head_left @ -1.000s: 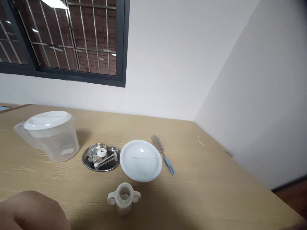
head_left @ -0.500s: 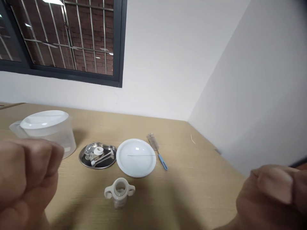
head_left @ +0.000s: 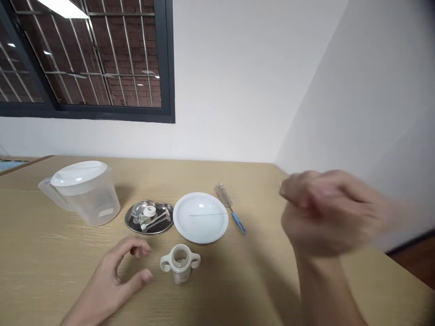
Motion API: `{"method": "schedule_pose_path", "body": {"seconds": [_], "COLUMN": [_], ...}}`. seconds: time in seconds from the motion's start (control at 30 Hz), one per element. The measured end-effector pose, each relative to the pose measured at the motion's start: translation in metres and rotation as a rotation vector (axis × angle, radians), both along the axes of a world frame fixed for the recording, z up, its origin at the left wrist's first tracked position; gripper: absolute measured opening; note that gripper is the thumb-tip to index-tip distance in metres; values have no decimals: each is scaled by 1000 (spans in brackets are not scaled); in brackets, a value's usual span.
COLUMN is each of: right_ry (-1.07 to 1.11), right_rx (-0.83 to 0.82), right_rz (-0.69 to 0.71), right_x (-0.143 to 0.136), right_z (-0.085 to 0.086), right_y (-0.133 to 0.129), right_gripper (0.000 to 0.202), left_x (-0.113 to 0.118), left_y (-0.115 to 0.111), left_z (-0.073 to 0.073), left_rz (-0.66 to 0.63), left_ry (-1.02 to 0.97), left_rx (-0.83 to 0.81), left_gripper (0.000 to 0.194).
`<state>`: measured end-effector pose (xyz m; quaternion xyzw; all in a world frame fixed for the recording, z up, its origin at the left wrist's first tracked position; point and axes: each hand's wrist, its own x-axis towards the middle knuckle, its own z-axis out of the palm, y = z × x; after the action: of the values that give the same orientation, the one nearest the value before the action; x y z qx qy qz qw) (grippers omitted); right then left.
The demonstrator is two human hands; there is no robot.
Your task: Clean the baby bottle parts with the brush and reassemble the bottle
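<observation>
My left hand (head_left: 112,274) is open just left of a small baby bottle (head_left: 181,271), thumb and fingers spread apart and not touching it. The bottle stands upright without a lid, and a white two-handled ring (head_left: 166,261) sits round its neck. Raised over the right side of the table, my right hand (head_left: 326,213) is blurred by motion. Its fingers look curled into a fist, and no object shows in it. Behind the bottle is a white plate (head_left: 200,231) with a thin wire-like rod (head_left: 207,214) lying across it.
A steel kidney-shaped tray (head_left: 129,224) holds a white ring, a clear cap and straw-like parts. A lidded clear pitcher (head_left: 93,199) stands at left. Right of the plate lies a bottle brush (head_left: 238,222) with a blue handle. Walls border the table behind and at right.
Both hands were fists close to the camera. My left hand has moved down and right, opening beside the bottle; my right hand has moved left and up. The camera view has shifted slightly.
</observation>
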<state>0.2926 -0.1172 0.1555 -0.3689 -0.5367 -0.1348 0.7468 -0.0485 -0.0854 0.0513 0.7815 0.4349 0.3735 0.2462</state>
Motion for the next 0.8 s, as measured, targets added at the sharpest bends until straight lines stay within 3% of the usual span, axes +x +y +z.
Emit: {"method": "schedule_pose_path", "body": {"seconds": [0.03,0.1,0.2,0.3,0.4,0.53,0.6,0.7,0.8], "right_ry": [12,-6,39,116,158,174,159,100,27], "right_rx": [-24,-221,-336,-443,-541,-637,-671,-709,-725], "right_rz": [-26,-114,-185,-261,-314,-370,-392,-408,-416], "right_x": [1,12,41,69,86,94,94,91,91], "right_z": [-4,-22,-65,-109,-141,-160,-163,-167,-172], "right_y": [12,29,45,57,64,65,63,61,60], "right_gripper": [30,30,32,32,32,31,32,35,37], "left_x": [-1,-2,-5,-12,-17,-14,-10,-5,-7], "left_y": [-3,-9,-12,-6,14,58,83,118,138], "left_z": [-9,-21,-26,-16,8,44,54,52,34], "left_rz": [56,119,134,197,245,216,211,212,228], "left_ry": [23,60,57,25,101,234,278,359,379], "left_rx": [-2,-20,-27,12,69,127,129,131,163], "left_gripper": [40,47,48,40,35,34,37,41,38]}}
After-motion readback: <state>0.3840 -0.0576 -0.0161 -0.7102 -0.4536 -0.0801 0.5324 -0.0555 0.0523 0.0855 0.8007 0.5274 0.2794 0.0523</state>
